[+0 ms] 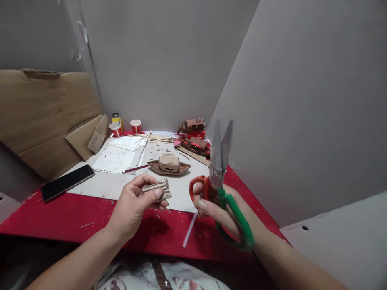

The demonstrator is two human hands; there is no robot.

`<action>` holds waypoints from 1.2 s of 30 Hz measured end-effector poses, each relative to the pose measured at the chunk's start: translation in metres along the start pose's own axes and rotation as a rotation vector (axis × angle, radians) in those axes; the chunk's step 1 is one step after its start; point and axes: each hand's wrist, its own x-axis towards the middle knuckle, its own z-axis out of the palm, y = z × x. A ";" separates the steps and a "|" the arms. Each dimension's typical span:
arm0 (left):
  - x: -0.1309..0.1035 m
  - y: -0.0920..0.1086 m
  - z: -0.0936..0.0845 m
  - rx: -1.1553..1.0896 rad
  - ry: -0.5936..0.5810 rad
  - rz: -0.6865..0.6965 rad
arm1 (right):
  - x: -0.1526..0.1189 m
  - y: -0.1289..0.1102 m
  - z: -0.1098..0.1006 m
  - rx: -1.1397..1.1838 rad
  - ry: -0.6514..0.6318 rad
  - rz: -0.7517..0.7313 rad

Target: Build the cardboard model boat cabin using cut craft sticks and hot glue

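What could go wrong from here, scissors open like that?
The open scissors in the right grip could nick the left grip if they swing across. The ribbed cardboard piece, pinched in the left grip, might crush under a hard squeeze. The model boat sits just beyond both grips and might get knocked.

Your single view comes from the camera on your head, facing forward and down, with your patterned lap (pixel 193 277) at the bottom edge and the red-covered table (pixel 90 219) stretching away through the middle. Your left hand (pixel 135 198) and right hand (pixel 215 212) sit close to the lens at lower centre; grey walls (pixel 157 64) farther off fill the top and right of the frame.
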 end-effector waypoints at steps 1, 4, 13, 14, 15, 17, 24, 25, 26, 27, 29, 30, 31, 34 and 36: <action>-0.007 0.002 -0.005 -0.021 0.019 0.011 | -0.009 -0.003 0.002 -0.060 -0.078 0.041; -0.029 0.006 -0.019 -0.106 0.083 0.047 | -0.039 -0.004 0.011 -0.320 -0.245 0.068; -0.077 -0.006 -0.048 -0.254 0.166 0.116 | -0.069 0.005 0.063 -0.710 -0.247 0.062; -0.080 -0.010 -0.051 -0.256 0.169 0.112 | -0.068 0.002 0.069 -0.705 -0.264 0.056; -0.083 -0.013 -0.054 -0.255 0.175 0.107 | -0.066 -0.002 0.075 -0.700 -0.281 0.049; -0.089 -0.019 -0.060 -0.242 0.192 0.094 | -0.063 -0.007 0.084 -0.693 -0.320 0.047; -0.103 -0.025 -0.076 -0.185 0.221 0.063 | -0.061 -0.005 0.099 -0.679 -0.420 0.082; -0.105 -0.026 -0.077 -0.176 0.227 0.058 | -0.062 -0.004 0.100 -0.689 -0.435 0.095; -0.107 -0.027 -0.079 -0.171 0.236 0.056 | -0.063 -0.002 0.101 -0.708 -0.445 0.104; -0.109 -0.028 -0.081 -0.166 0.247 0.054 | -0.064 0.000 0.102 -0.733 -0.451 0.107; -0.114 -0.031 -0.084 -0.160 0.276 0.051 | -0.066 0.004 0.105 -0.784 -0.453 0.094; -0.117 -0.032 -0.085 -0.157 0.292 0.049 | -0.067 0.006 0.107 -0.802 -0.451 0.081; -0.120 -0.034 -0.087 -0.156 0.307 0.044 | -0.068 0.007 0.109 -0.810 -0.447 0.059; -0.129 -0.037 -0.090 -0.169 0.332 0.032 | -0.071 0.011 0.114 -0.810 -0.444 -0.007; -0.136 -0.038 -0.091 -0.188 0.331 0.034 | -0.074 0.013 0.119 -0.803 -0.452 -0.029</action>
